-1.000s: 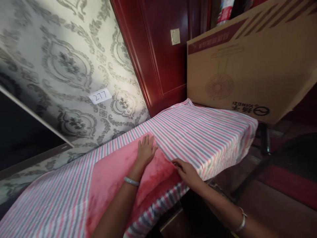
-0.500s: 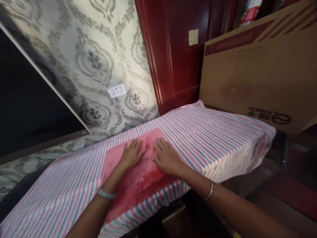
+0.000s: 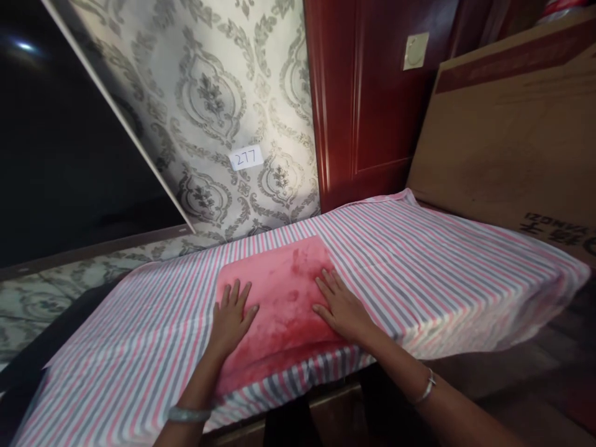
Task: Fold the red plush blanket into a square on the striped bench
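A folded pink plush cloth (image 3: 279, 292) lies flat on a table covered with a pink, grey and white striped sheet (image 3: 419, 261). My left hand (image 3: 230, 316) rests flat on the cloth's left edge with fingers spread. On the cloth's right edge my right hand (image 3: 342, 305) presses flat, fingers stretched out. Neither hand holds anything. A bracelet shows on each wrist.
A large cardboard box (image 3: 507, 136) leans at the back right, against the table. Behind are dark red wood panels (image 3: 367, 93) and patterned wallpaper with a small label reading 277 (image 3: 246, 158). A dark screen (image 3: 60, 143) fills the upper left.
My hands have slid apart over the pink cloth, from its middle to its left and right edges. One second ago my right hand was at the cloth's front corner. The view has swung left.
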`<state>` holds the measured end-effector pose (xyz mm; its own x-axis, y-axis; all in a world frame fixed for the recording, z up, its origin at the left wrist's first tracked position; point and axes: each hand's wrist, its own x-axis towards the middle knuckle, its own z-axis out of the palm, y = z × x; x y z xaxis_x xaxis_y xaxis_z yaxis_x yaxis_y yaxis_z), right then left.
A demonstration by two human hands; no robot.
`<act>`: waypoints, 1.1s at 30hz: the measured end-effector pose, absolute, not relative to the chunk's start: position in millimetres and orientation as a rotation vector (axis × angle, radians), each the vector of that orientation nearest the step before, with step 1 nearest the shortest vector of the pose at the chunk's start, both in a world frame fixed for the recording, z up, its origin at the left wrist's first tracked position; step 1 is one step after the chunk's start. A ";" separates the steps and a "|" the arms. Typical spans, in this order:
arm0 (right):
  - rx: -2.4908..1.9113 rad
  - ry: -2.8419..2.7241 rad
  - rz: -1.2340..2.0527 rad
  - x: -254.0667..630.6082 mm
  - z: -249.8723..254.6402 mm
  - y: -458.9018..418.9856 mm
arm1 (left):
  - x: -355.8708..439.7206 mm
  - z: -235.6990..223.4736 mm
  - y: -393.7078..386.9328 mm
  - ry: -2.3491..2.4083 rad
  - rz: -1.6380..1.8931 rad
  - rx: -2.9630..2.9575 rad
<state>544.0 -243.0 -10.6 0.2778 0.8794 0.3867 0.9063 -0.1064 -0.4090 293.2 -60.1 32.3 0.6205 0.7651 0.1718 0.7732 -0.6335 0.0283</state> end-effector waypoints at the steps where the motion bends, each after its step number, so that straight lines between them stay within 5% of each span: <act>1: -1.985 -1.599 -0.061 544.6 -10.9 -242.8 | 292.8 33.2 -60.9 -1.328 -0.266 -2.788; 26: -1.969 -1.616 -0.047 552.2 -12.6 -238.5 | 291.3 36.0 -67.2 -1.354 -0.378 -2.823; 33: -1.875 -1.443 0.065 569.4 -26.4 -223.8 | 282.1 18.5 -53.0 -1.487 -0.908 -2.734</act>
